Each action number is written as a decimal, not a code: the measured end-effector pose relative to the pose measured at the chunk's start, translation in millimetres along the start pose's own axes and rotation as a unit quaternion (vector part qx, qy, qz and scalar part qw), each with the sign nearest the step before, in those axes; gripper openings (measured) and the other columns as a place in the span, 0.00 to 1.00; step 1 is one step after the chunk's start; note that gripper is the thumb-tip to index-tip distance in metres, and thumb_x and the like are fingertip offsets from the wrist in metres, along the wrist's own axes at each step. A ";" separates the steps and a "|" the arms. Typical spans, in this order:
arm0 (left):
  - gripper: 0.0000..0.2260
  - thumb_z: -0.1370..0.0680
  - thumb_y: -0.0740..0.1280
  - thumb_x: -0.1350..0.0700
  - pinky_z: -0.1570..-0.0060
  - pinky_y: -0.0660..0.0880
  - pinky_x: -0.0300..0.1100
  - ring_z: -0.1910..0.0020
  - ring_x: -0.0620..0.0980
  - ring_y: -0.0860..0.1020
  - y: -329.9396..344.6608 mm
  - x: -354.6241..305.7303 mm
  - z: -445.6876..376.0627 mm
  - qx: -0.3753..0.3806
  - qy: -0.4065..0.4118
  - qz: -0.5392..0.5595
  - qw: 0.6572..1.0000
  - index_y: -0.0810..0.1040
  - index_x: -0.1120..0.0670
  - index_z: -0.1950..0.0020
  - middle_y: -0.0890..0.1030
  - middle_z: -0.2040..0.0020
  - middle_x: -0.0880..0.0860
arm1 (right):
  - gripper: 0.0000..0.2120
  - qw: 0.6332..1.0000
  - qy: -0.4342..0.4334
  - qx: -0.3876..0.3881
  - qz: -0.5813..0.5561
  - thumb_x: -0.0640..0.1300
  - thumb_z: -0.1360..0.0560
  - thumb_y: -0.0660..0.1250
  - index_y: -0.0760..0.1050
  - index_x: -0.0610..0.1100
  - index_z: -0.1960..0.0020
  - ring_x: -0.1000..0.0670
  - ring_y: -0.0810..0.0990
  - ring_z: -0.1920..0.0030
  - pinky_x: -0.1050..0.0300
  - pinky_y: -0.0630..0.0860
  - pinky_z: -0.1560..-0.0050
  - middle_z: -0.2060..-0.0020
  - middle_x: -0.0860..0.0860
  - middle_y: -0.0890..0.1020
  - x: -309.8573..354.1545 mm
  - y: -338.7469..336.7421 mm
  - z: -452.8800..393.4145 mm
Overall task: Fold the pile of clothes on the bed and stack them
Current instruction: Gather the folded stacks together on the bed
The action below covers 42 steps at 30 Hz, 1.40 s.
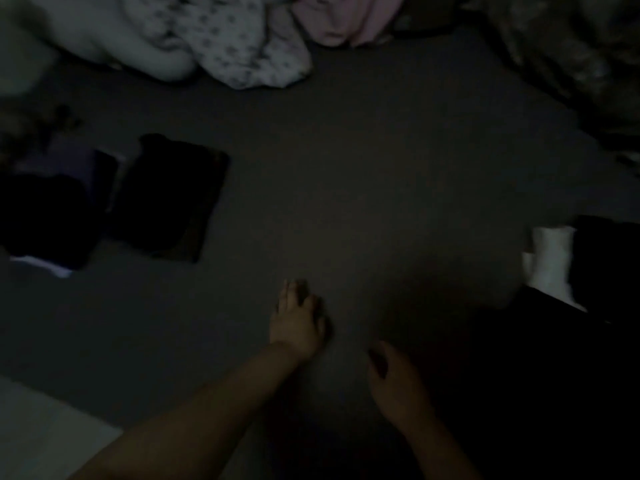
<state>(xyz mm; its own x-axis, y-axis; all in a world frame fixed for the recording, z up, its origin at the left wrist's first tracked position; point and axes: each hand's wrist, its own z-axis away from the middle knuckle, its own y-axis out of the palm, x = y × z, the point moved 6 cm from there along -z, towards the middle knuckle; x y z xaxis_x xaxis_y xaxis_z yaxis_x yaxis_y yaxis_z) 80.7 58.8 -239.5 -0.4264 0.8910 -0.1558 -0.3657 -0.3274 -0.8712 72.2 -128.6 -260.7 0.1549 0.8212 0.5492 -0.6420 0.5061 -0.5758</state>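
The view is very dim. My left hand (pixel 298 317) lies flat on the dark grey bed sheet (pixel 363 161), fingers straight and pointing away from me. My right hand (pixel 394 379) hovers just to its right with loosely curled fingers, and I see nothing in it. Unfolded clothes lie at the far edge: a white spotted garment (pixel 242 46), a pink one (pixel 339 22) and a pale one (pixel 121 39). Two folded dark stacks (pixel 173 199) (pixel 52 216) sit at the left. A black mass of cloth (pixel 536 375) lies right of my right hand.
A white and black bundle (pixel 554 261) sits at the right edge. A patterned blanket (pixel 571 64) fills the far right corner. A pale floor strip (pixel 41 427) shows at the bottom left, past the bed's edge.
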 end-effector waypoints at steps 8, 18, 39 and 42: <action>0.27 0.23 0.61 0.44 0.27 0.53 0.54 0.24 0.57 0.41 -66.3 223.9 -55.5 -0.064 -0.073 0.029 0.995 0.59 0.49 0.25 0.43 0.23 0.57 | 0.30 0.996 -0.054 0.066 -0.032 0.57 0.23 0.61 0.63 0.41 0.28 0.47 0.66 0.29 0.56 0.62 0.30 0.30 0.44 0.68 212.2 115.3 -68.1; 0.40 0.28 0.59 0.31 0.27 0.47 0.56 0.25 0.64 0.41 -162.1 403.2 -210.7 0.022 -0.053 0.169 0.984 0.39 0.38 0.25 0.39 0.23 0.58 | 0.51 0.902 0.039 0.085 -0.422 0.75 0.49 0.73 0.70 0.52 0.32 0.46 0.76 0.38 0.44 0.75 0.41 0.35 0.48 0.76 392.7 193.2 -274.2; 0.35 0.27 0.57 0.30 0.27 0.55 0.53 0.25 0.63 0.53 -106.9 356.8 -152.0 0.130 0.069 0.137 0.980 0.46 0.36 0.25 0.52 0.23 0.58 | 0.32 0.861 0.154 -0.016 -0.484 0.57 0.39 0.77 0.76 0.46 0.39 0.47 0.83 0.53 0.58 0.79 0.62 0.49 0.48 0.83 330.5 189.2 -195.6; 0.29 0.26 0.52 0.36 0.39 0.70 0.50 0.35 0.61 0.70 -80.6 296.7 -102.8 0.063 0.078 0.152 0.983 0.60 0.44 0.26 0.70 0.33 0.60 | 0.34 0.863 0.176 -0.007 -0.473 0.56 0.37 0.76 0.72 0.46 0.35 0.49 0.81 0.50 0.59 0.77 0.57 0.46 0.48 0.81 255.9 151.7 -136.5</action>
<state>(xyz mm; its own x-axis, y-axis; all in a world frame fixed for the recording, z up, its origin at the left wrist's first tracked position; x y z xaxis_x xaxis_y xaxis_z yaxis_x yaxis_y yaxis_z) 68.7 381.8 -263.4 -0.4027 0.7801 -0.4788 -0.3449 -0.6138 -0.7101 117.0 194.3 -290.2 0.8250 0.0673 0.5612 -0.0956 0.9952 0.0211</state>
